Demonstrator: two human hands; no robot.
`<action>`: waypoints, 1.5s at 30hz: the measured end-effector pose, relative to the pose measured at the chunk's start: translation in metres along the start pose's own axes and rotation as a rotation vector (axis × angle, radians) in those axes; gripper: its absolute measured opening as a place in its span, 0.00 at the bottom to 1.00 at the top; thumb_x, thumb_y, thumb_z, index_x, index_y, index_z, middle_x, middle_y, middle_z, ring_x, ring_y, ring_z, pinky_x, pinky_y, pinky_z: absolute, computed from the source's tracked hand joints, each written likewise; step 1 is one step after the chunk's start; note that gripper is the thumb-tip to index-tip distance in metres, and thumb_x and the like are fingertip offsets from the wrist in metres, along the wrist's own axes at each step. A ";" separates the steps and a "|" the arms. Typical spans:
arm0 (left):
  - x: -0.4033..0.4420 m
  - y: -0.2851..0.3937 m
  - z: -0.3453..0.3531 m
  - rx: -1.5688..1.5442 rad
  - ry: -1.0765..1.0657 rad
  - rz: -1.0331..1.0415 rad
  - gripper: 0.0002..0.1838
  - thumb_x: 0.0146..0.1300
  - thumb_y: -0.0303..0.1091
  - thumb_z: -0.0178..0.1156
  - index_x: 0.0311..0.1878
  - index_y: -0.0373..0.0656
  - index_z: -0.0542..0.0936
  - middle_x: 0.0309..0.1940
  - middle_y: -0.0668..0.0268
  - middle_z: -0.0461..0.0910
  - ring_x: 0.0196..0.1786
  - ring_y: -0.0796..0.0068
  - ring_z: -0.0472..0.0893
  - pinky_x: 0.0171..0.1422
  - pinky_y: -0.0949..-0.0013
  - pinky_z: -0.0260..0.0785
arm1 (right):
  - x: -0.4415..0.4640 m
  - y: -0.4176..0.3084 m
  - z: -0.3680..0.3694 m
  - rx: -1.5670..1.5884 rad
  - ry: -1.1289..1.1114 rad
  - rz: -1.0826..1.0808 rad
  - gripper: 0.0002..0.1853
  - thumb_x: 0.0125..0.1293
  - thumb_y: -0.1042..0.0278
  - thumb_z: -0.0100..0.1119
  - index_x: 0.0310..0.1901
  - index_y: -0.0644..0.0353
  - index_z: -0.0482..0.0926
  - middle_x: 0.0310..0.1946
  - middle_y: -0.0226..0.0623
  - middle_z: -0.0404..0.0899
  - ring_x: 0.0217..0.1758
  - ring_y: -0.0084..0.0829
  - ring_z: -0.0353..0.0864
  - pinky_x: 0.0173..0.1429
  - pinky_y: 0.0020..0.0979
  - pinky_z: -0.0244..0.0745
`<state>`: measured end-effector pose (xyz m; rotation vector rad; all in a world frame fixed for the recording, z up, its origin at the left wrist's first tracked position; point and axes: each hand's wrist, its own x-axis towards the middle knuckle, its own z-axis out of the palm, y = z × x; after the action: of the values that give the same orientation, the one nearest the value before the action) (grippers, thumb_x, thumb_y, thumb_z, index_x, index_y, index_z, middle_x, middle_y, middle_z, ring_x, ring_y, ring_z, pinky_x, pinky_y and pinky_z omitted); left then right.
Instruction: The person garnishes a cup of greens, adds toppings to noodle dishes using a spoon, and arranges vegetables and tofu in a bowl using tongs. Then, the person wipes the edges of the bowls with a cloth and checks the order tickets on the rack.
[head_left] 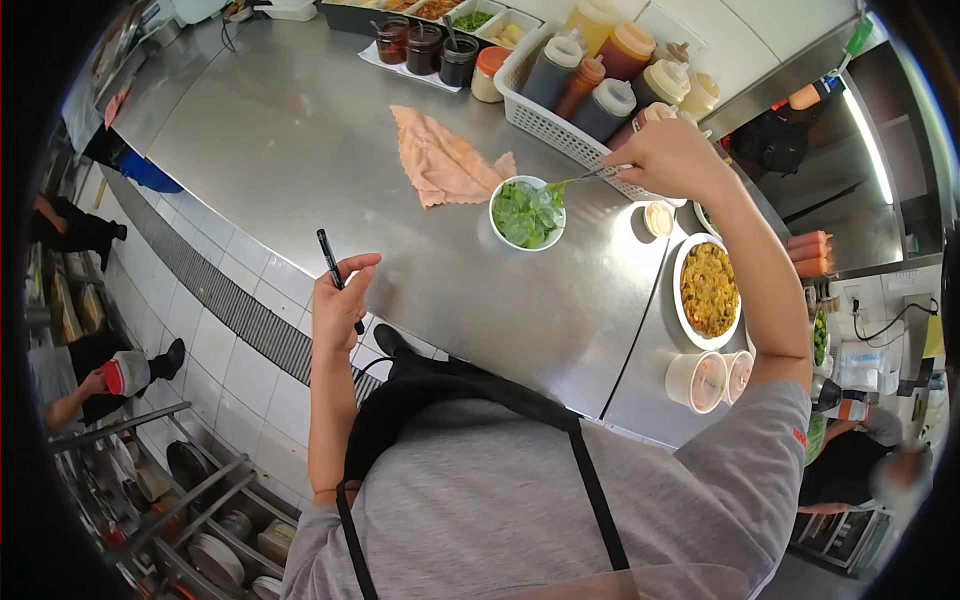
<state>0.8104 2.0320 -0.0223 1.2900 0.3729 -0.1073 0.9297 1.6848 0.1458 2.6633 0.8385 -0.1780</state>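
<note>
My left hand [343, 300] is closed around a black pen [330, 258], held out over the near edge of the steel counter. My right hand [672, 160] grips a thin metal utensil [598, 173]; whether it is a fork or tongs I cannot tell. Its tip meets green leaves at the right rim of a white bowl [498, 232]. Leafy greens [528, 212] fill that bowl. Beside it, to the left, lies a crumpled orange cloth [440, 160]. A small cup of pale sauce [658, 219] stands below my right hand.
A white basket [560, 135] of squeeze bottles stands at the back, with dark jars [424, 48] to its left. On the right are an oval dish of yellow-brown food [708, 290] and lidded tubs [697, 382]. Other people are at the far left and right; a metal rack [180, 470] is lower left.
</note>
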 end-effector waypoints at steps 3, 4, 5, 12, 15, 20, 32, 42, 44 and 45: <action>0.002 0.003 0.006 -0.025 -0.039 0.013 0.09 0.57 0.28 0.59 0.40 0.35 0.78 0.12 0.83 0.61 0.11 0.94 0.51 0.15 0.82 0.39 | -0.011 0.008 -0.017 0.065 0.134 -0.088 0.12 0.51 0.61 0.61 0.40 0.43 0.82 0.25 0.34 0.78 0.31 0.34 0.74 0.34 0.32 0.68; 0.003 0.004 0.009 -0.032 -0.066 0.015 0.09 0.57 0.28 0.58 0.40 0.35 0.79 0.12 0.83 0.61 0.11 0.95 0.51 0.15 0.82 0.38 | -0.014 0.008 -0.024 0.058 0.138 -0.097 0.12 0.51 0.61 0.61 0.40 0.43 0.82 0.25 0.34 0.78 0.31 0.34 0.74 0.34 0.32 0.68; 0.006 0.005 0.012 -0.031 -0.087 0.033 0.08 0.57 0.28 0.58 0.39 0.36 0.79 0.12 0.83 0.62 0.11 0.95 0.51 0.15 0.81 0.37 | -0.018 0.007 -0.031 0.124 0.108 -0.066 0.12 0.52 0.62 0.61 0.40 0.44 0.82 0.26 0.34 0.79 0.30 0.33 0.75 0.34 0.32 0.68; 0.009 0.037 0.055 0.097 -0.178 0.167 0.07 0.56 0.26 0.58 0.38 0.38 0.79 0.11 0.84 0.61 0.11 0.94 0.50 0.15 0.81 0.37 | -0.035 0.017 -0.028 0.422 0.013 0.037 0.14 0.51 0.64 0.64 0.42 0.53 0.82 0.29 0.36 0.81 0.29 0.27 0.79 0.37 0.26 0.70; 0.012 0.040 0.069 0.152 -0.230 0.232 0.06 0.55 0.27 0.59 0.37 0.40 0.80 0.17 0.80 0.66 0.13 0.95 0.54 0.16 0.82 0.42 | -0.042 0.013 -0.029 0.620 -0.012 0.101 0.15 0.51 0.68 0.64 0.44 0.55 0.81 0.26 0.35 0.80 0.26 0.21 0.74 0.35 0.23 0.68; 0.015 0.044 0.113 0.367 -0.183 0.757 0.07 0.48 0.26 0.61 0.33 0.41 0.82 0.31 0.73 0.71 0.22 0.85 0.67 0.24 0.80 0.58 | -0.042 0.004 -0.026 0.747 -0.014 0.038 0.14 0.54 0.61 0.62 0.43 0.50 0.81 0.24 0.33 0.81 0.26 0.24 0.76 0.35 0.25 0.68; 0.030 0.046 0.120 0.597 -0.052 1.049 0.09 0.44 0.26 0.64 0.32 0.39 0.81 0.33 0.68 0.72 0.26 0.76 0.73 0.30 0.74 0.66 | -0.029 -0.008 -0.026 0.678 0.051 -0.065 0.15 0.55 0.54 0.61 0.43 0.47 0.82 0.16 0.27 0.72 0.26 0.25 0.59 0.41 0.27 0.58; 0.040 0.044 0.090 0.116 -0.135 0.262 0.15 0.52 0.34 0.60 0.42 0.36 0.76 0.18 0.75 0.68 0.18 0.87 0.64 0.22 0.80 0.56 | -0.013 -0.020 -0.011 0.863 0.054 -0.065 0.16 0.54 0.63 0.63 0.45 0.53 0.80 0.18 0.29 0.75 0.23 0.16 0.66 0.27 0.23 0.61; 0.084 0.029 0.075 0.350 -0.117 0.223 0.18 0.51 0.35 0.59 0.44 0.34 0.75 0.27 0.65 0.71 0.28 0.76 0.69 0.34 0.73 0.62 | -0.011 -0.015 -0.001 0.937 0.060 -0.029 0.16 0.54 0.64 0.63 0.45 0.54 0.80 0.20 0.28 0.76 0.23 0.16 0.66 0.29 0.22 0.61; 0.108 0.020 0.069 0.582 -0.105 0.186 0.21 0.50 0.36 0.58 0.46 0.33 0.74 0.37 0.54 0.74 0.38 0.65 0.75 0.46 0.66 0.67 | -0.010 -0.012 0.002 1.007 0.073 0.015 0.16 0.55 0.64 0.63 0.46 0.54 0.80 0.21 0.28 0.77 0.24 0.15 0.66 0.30 0.21 0.62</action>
<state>0.9311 1.9862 -0.0239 1.8783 0.1284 -0.1303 0.9144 1.6879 0.1422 3.6094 0.9036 -0.6492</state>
